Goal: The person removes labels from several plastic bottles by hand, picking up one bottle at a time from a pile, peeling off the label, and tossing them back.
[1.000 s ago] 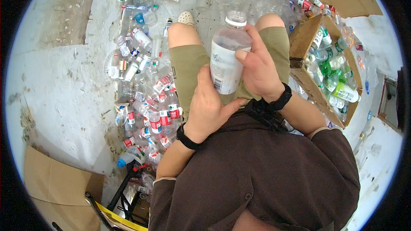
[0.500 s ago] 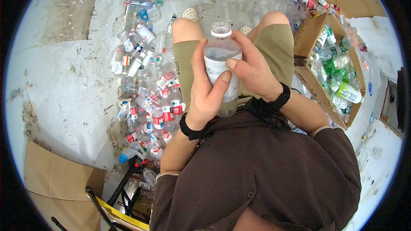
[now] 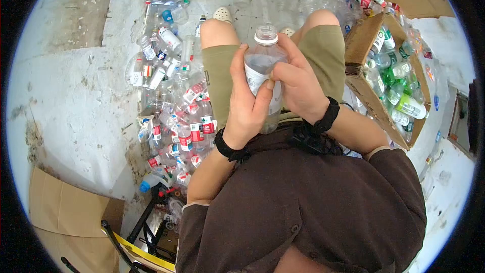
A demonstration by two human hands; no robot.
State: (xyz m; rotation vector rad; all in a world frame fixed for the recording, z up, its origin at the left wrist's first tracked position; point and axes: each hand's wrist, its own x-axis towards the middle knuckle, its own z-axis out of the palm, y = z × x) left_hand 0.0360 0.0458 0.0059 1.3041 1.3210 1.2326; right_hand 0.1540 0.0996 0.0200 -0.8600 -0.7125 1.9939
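A clear plastic bottle (image 3: 263, 60) with no cap stands nearly upright over my lap, its open neck tilted away from me. Around its middle runs a white label (image 3: 254, 78). My left hand (image 3: 247, 103) is wrapped round the bottle's left side, thumb lying across the front. On the other side my right hand (image 3: 300, 83) grips it, with thumb and bent fingers pinched at the label's edge. The hands partly hide the label and the lower bottle.
Many empty bottles (image 3: 194, 126) with red labels lie on the floor to the left. A cardboard box (image 3: 356, 83) at the right holds green and clear bottles. More clear bottles lie beyond my feet. Flattened cardboard (image 3: 70, 207) rests at the lower left.
The bottle has turned and shifted slightly right. My right thumb and fingers have moved closer together at the label, and less of the label's front shows.
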